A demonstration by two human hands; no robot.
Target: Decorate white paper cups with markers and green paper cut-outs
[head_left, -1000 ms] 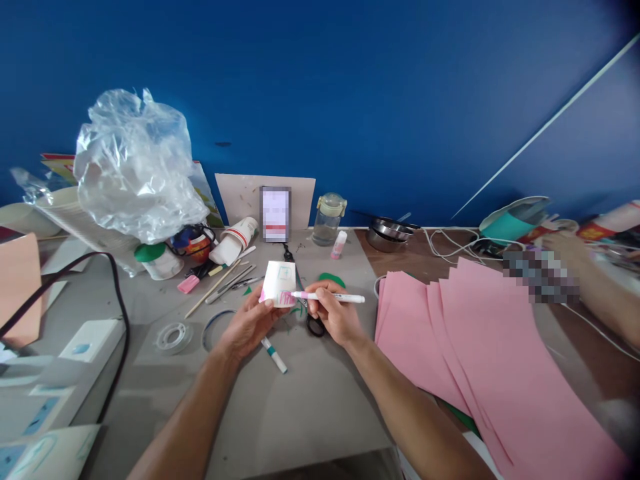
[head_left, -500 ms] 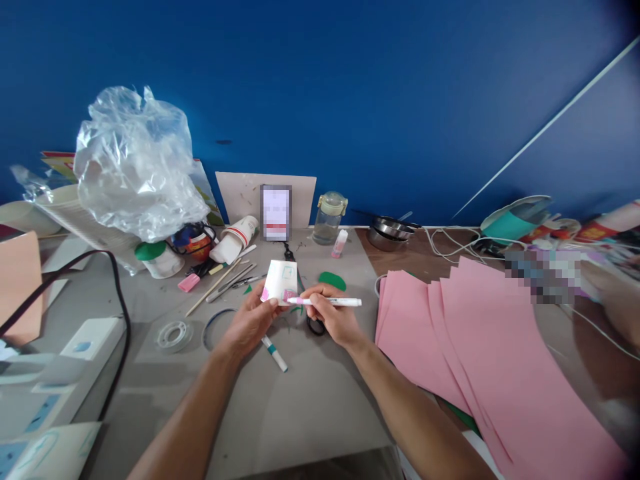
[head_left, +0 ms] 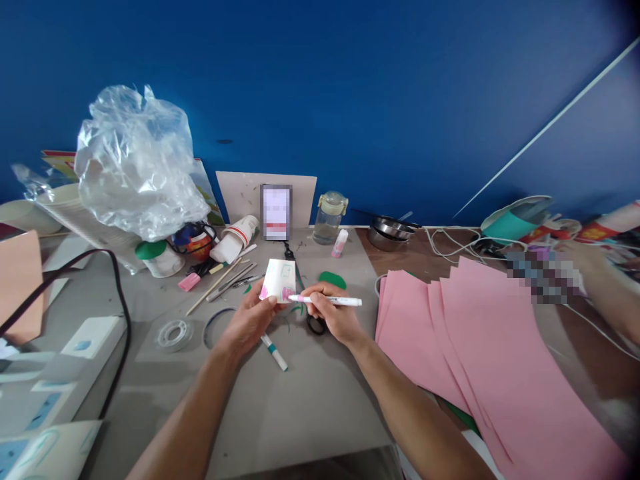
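Observation:
My left hand [head_left: 251, 319] is closed on a small white paper cup [head_left: 274, 275] that narrows toward its top. Teal outlines and pink patches mark the cup's side. Between the fingers and thumb of my right hand [head_left: 333, 313] lies a white marker [head_left: 345, 301], its pink tip at the pink patch near the cup's lower edge. Under the hands, a capped marker with a teal band [head_left: 274, 353] rests on the table. The black-handled scissors [head_left: 316, 325] are partly hidden beside my right hand. A green paper piece [head_left: 333, 280] lies just behind it.
A tape roll [head_left: 173, 335], sticks [head_left: 214, 287] and a clear plastic bag [head_left: 140, 160] are left. Behind stand a phone [head_left: 276, 212], glass jar [head_left: 329, 220] and glue stick [head_left: 339, 244]. Pink sheets [head_left: 485, 333] spread right; another person's arm [head_left: 607, 287] reaches in beyond them.
The cup has shifted slightly in my left hand, and the marker tip stays at its pink patch. At the far right, the other person's arm has moved up and inward.

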